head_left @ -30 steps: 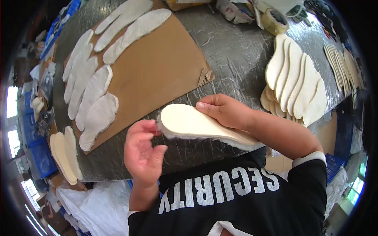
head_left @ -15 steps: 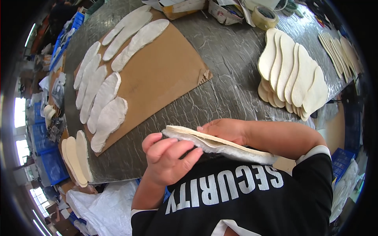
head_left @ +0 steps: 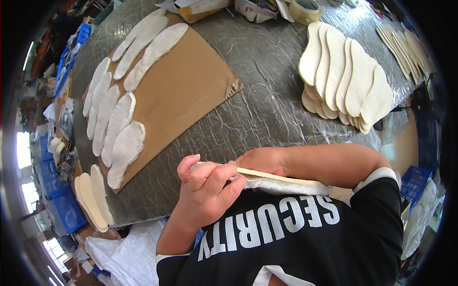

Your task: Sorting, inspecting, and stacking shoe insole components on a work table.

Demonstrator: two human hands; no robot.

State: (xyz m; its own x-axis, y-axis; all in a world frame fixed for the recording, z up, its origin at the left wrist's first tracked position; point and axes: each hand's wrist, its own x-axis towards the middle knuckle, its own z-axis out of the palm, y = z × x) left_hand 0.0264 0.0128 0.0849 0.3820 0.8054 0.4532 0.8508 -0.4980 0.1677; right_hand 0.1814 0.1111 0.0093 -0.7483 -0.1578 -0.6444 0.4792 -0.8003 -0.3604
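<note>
Pinches one end of a fleece-backed insole (head_left: pixel 293 184) in the left hand (head_left: pixel 206 193), turned edge-on at the near edge of the bench (head_left: pixel 267 114); has the right hand (head_left: pixel 265 160) behind it, cannot tell how closed. Faces white fleece insoles (head_left: pixel 126 148) on a cardboard sheet (head_left: pixel 179 83), cream insoles (head_left: pixel 358 78) to the right.

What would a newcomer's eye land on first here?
Likely the fleecy white-and-cream insole-shaped piece held edge-on in the left hand and right hand, in front of the black shirt with bold white lettering. Next, the overlapping fan of flat cream insole-shaped pieces at right on the shiny dark-grey table, and the fleecy white insole-shaped pieces along the left of the brown cardboard sheet.
</note>
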